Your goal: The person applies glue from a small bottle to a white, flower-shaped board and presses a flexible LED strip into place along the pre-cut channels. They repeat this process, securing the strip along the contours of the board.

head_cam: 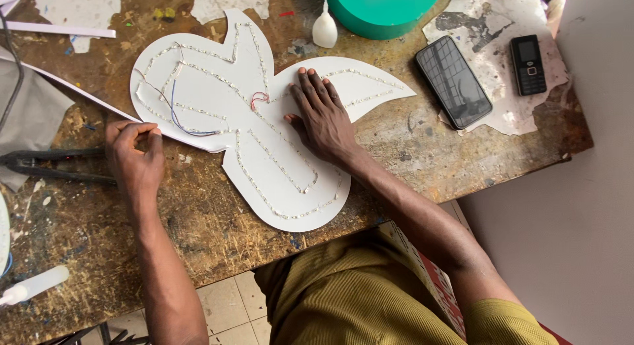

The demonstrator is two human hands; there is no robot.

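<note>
On the worn wooden surface (409, 153) in front of you lies a white cut-out board (218, 87), shaped like a bird with spread wings, with thin light strips glued in lines that follow its outline. Your right hand (321, 117) lies flat on the board where the right wing meets the body, fingers (310, 87) spread and pressing down, gripping nothing. A small red wire loop (259, 98) sits just beside those fingers, and a blue wire (177, 114) curves across the left wing. Your left hand (135, 156) is at the left edge of the board, its fingers pinched together on a thin white strip (66, 87) that runs off to the upper left. Just left of that hand lie black pliers (39, 165) on the surface. Beyond the board stand a small white glue bottle (324, 28) and a green round container (383, 11). To the right, well apart from the board, a smartphone (453, 80) and a small keypad phone (528, 64) lie on a patch of white paper. Another white bottle (33, 285) lies near the lower left edge.
</note>
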